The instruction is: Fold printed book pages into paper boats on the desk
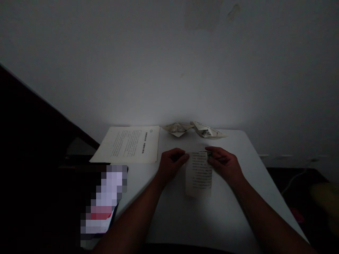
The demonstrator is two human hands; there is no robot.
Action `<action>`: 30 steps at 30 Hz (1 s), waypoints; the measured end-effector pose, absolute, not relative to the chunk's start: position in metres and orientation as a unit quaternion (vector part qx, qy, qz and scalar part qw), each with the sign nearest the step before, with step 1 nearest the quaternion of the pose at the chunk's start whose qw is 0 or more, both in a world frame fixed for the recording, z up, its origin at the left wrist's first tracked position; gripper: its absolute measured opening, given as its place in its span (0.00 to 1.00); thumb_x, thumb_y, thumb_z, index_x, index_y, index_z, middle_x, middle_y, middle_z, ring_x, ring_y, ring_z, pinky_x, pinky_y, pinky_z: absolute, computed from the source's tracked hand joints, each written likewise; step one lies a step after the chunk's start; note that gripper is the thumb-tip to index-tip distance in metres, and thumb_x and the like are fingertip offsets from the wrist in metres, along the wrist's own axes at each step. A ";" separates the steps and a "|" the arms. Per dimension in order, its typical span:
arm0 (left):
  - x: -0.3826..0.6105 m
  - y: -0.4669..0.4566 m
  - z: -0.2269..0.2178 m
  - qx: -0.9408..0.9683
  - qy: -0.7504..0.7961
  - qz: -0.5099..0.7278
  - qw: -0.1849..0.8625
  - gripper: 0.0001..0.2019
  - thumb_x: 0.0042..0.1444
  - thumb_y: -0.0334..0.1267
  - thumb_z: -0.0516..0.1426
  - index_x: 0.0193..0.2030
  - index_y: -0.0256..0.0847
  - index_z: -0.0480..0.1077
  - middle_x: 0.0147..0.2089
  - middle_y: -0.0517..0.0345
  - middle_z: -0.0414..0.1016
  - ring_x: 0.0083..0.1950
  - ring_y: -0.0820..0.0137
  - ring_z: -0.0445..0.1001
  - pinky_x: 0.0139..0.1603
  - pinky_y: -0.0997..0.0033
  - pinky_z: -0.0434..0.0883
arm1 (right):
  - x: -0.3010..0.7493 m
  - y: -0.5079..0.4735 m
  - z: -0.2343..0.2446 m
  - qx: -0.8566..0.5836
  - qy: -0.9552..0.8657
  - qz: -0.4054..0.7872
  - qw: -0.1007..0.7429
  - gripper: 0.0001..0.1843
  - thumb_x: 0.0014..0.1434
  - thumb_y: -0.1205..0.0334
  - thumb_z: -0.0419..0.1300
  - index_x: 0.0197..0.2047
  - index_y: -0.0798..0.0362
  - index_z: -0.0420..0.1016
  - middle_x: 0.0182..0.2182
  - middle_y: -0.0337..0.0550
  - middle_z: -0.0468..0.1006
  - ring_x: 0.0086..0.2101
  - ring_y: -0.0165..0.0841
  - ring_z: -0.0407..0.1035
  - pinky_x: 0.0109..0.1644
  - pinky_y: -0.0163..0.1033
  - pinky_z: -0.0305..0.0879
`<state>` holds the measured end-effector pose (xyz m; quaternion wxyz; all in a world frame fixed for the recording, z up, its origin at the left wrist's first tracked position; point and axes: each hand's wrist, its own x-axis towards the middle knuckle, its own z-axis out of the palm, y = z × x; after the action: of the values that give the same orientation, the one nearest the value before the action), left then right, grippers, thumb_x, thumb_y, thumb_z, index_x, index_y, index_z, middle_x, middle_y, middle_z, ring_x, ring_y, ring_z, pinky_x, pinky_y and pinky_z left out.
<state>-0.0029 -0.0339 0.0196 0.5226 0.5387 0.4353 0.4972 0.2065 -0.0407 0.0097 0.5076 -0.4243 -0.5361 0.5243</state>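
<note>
A narrow folded strip of printed paper [198, 174] lies on the white table [212, 218], its long side running toward me. My left hand [171, 165] is curled, its fingertips pinching the strip's far left corner. My right hand [225, 164] is curled too, thumb and fingers pressing the far right corner. Both forearms reach in from the near edge.
A stack of printed sheets [129, 144] lies at the table's far left. Two folded paper shapes [194, 129] sit by the wall at the far edge. A blurred-out screen [104, 203] stands at the near left. The room is dim, with dark floor and a cable [293, 180] to the right.
</note>
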 end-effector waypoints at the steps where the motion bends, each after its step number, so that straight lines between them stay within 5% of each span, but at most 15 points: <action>1: -0.003 -0.034 0.020 0.537 0.436 0.497 0.524 0.11 0.47 0.43 0.62 0.27 0.36 0.71 0.23 0.64 0.68 0.24 0.77 0.64 0.27 0.76 0.63 | 0.206 -0.040 0.009 -0.421 -0.530 0.535 0.506 0.18 0.48 0.56 0.68 0.44 0.49 0.76 0.33 0.43 0.81 0.35 0.36 0.75 0.41 0.41 0.70; 12: -0.002 -0.035 0.019 0.540 0.450 0.494 0.511 0.11 0.46 0.43 0.62 0.29 0.36 0.72 0.24 0.61 0.71 0.25 0.76 0.66 0.27 0.75 0.65 | 0.213 -0.035 -0.006 -0.429 -0.501 0.537 0.525 0.09 0.50 0.57 0.67 0.35 0.50 0.81 0.30 0.42 0.81 0.31 0.33 0.73 0.39 0.40 0.68; 30: -0.003 -0.035 0.020 0.547 0.478 0.490 0.482 0.09 0.46 0.41 0.61 0.25 0.36 0.73 0.22 0.61 0.72 0.24 0.75 0.68 0.27 0.75 0.66 | 0.211 -0.036 -0.003 -0.444 -0.505 0.535 0.512 0.10 0.48 0.57 0.68 0.34 0.52 0.81 0.30 0.44 0.81 0.30 0.35 0.74 0.38 0.44 0.70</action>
<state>-0.0031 -0.0348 0.0197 0.4817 0.5474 0.4778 0.4899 0.2106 -0.0363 -0.0029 0.5120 -0.4435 -0.5048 0.5351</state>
